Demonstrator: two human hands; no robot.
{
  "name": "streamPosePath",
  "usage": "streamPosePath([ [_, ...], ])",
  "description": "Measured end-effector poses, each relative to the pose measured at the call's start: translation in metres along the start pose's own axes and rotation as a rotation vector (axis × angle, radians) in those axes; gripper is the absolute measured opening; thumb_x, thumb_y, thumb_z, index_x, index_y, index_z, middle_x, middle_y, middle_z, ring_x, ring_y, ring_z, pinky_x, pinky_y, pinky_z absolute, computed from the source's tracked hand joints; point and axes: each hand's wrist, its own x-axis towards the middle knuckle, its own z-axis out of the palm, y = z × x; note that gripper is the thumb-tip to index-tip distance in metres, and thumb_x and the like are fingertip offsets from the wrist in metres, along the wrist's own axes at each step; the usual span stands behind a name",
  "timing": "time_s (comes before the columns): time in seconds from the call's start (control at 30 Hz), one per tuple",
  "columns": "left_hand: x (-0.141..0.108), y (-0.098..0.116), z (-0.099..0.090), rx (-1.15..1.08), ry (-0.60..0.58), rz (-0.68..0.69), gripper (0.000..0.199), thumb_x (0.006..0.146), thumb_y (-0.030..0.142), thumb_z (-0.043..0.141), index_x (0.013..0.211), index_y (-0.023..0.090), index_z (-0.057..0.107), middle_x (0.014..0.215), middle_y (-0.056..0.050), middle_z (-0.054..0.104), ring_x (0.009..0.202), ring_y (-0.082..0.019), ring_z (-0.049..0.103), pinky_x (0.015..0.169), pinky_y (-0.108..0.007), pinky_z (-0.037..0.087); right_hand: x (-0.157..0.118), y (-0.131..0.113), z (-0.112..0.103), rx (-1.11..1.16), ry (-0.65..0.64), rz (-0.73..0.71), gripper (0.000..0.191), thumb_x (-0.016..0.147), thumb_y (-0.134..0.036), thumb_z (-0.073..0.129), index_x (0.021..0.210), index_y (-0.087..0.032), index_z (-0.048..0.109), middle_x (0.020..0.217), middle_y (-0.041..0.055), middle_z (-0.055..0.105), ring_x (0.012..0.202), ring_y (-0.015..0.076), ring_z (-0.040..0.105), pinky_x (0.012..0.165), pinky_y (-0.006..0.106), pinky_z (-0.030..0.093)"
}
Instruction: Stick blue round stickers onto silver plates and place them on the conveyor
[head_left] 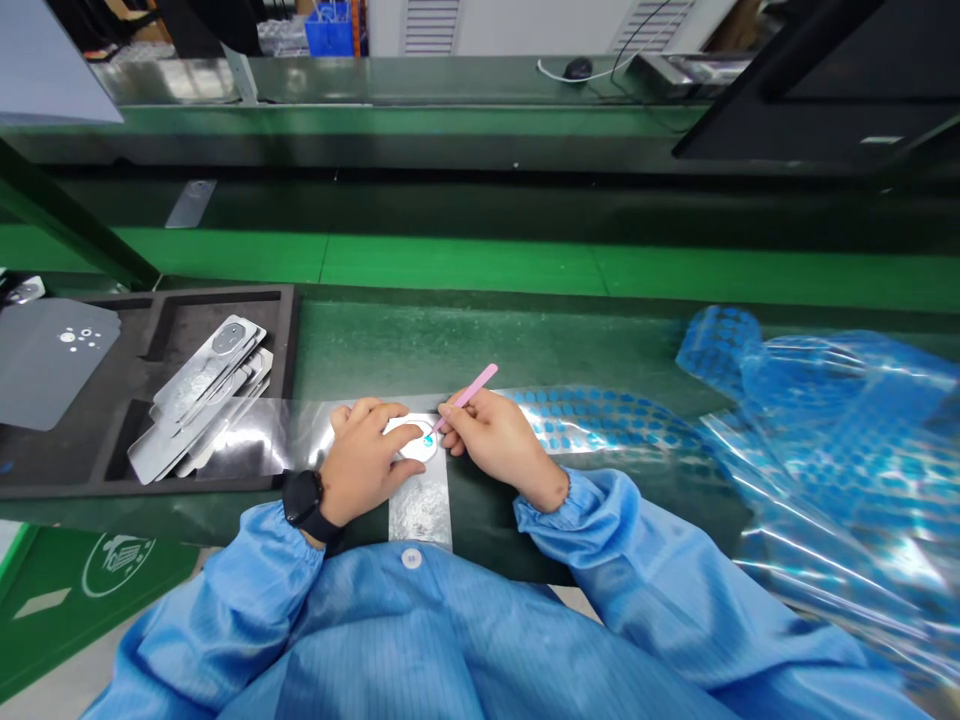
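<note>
My right hand (495,432) is closed around a pair of pink tweezers (477,384), its tip at a small blue-green dot (428,440) in the camera ring. The ring sits on the upper part of a silvery phone back cover (420,510), which lies flat on the bench before me. My left hand (371,450), with a black watch on the wrist, holds the cover from the left. Its thumb and index finger touch the cover around the ring. A clear strip with rows of blue round stickers (600,415) runs right from beside my right hand.
At left, a black foam tray (291,350) holds a stack of phone back covers (202,390) and a grey sheet (52,355). Crumpled clear film with blue dots (840,440) fills the right side. Another cover (190,204) lies beyond. A dark monitor (840,90) overhangs the far right.
</note>
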Motion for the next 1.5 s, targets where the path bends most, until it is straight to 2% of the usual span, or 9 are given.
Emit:
streamPosePath([
  [0.2, 0.0, 0.003, -0.002, 0.032, -0.042, 0.044, 0.017, 0.082, 0.035, 0.069, 0.099, 0.033, 0.073, 0.122, -0.006, 0.061, 0.108, -0.03, 0.046, 0.08, -0.045, 0.031, 0.0, 0.008, 0.0, -0.041, -0.002, -0.072, 0.015, 0.086, -0.028, 0.055, 0.075, -0.019, 0.058, 0.057, 0.0004, 0.065, 0.049, 0.0142, 0.063, 0.049, 0.024, 0.051],
  [0.47, -0.002, 0.013, -0.003, 0.064, -0.082, -0.021, 0.019, 0.085, 0.03, 0.065, 0.102, 0.032, 0.073, 0.125, -0.008, 0.058, 0.11, -0.031, 0.044, 0.082, -0.047, 0.034, -0.005, 0.018, -0.004, 0.009, -0.019, -0.177, 0.024, 0.085, -0.042, 0.058, 0.08, -0.019, 0.059, 0.064, 0.0025, 0.068, 0.055, 0.0162, 0.066, 0.054, 0.027, 0.054],
  [0.57, -0.002, 0.013, -0.002, 0.053, -0.074, -0.028, 0.018, 0.084, 0.029, 0.065, 0.1, 0.032, 0.073, 0.125, -0.008, 0.058, 0.112, -0.032, 0.045, 0.083, -0.048, 0.035, -0.008, 0.021, -0.004, -0.083, -0.036, -0.266, 0.022, 0.087, -0.041, 0.056, 0.081, -0.02, 0.061, 0.066, 0.0029, 0.068, 0.06, 0.0177, 0.067, 0.058, 0.03, 0.055],
  [0.83, -0.002, 0.014, -0.001, 0.032, -0.067, -0.043, 0.018, 0.085, 0.028, 0.065, 0.1, 0.032, 0.074, 0.125, -0.009, 0.058, 0.113, -0.033, 0.046, 0.083, -0.049, 0.036, -0.012, 0.025, -0.002, -0.383, 0.041, -0.555, 0.021, 0.092, -0.031, 0.048, 0.077, -0.023, 0.06, 0.078, 0.006, 0.07, 0.077, 0.0211, 0.068, 0.074, 0.036, 0.054],
  [0.97, -0.002, 0.015, -0.001, 0.04, -0.056, -0.039, 0.018, 0.084, 0.028, 0.065, 0.1, 0.031, 0.073, 0.126, -0.009, 0.058, 0.113, -0.033, 0.045, 0.082, -0.049, 0.036, -0.014, 0.026, -0.004, -0.47, 0.049, -0.674, 0.021, 0.093, -0.026, 0.047, 0.08, -0.021, 0.062, 0.082, 0.0086, 0.072, 0.077, 0.0213, 0.068, 0.074, 0.034, 0.054],
  [1.2, -0.003, 0.016, 0.0, 0.022, -0.058, -0.054, 0.017, 0.084, 0.027, 0.065, 0.1, 0.03, 0.073, 0.126, -0.009, 0.057, 0.114, -0.033, 0.045, 0.084, -0.05, 0.037, -0.02, 0.026, -0.006, -0.526, -0.008, -0.696, 0.024, 0.095, -0.027, 0.043, 0.082, -0.022, 0.063, 0.08, 0.007, 0.071, 0.075, 0.0198, 0.068, 0.072, 0.032, 0.054],
  [1.5, -0.002, 0.017, 0.0, 0.002, -0.07, -0.073, 0.018, 0.084, 0.027, 0.065, 0.1, 0.03, 0.073, 0.127, -0.009, 0.056, 0.116, -0.033, 0.043, 0.087, -0.052, 0.037, -0.017, 0.025, -0.001, -0.464, 0.008, -0.666, 0.023, 0.094, -0.028, 0.045, 0.084, -0.023, 0.065, 0.083, 0.0074, 0.073, 0.079, 0.0207, 0.068, 0.076, 0.035, 0.055],
])
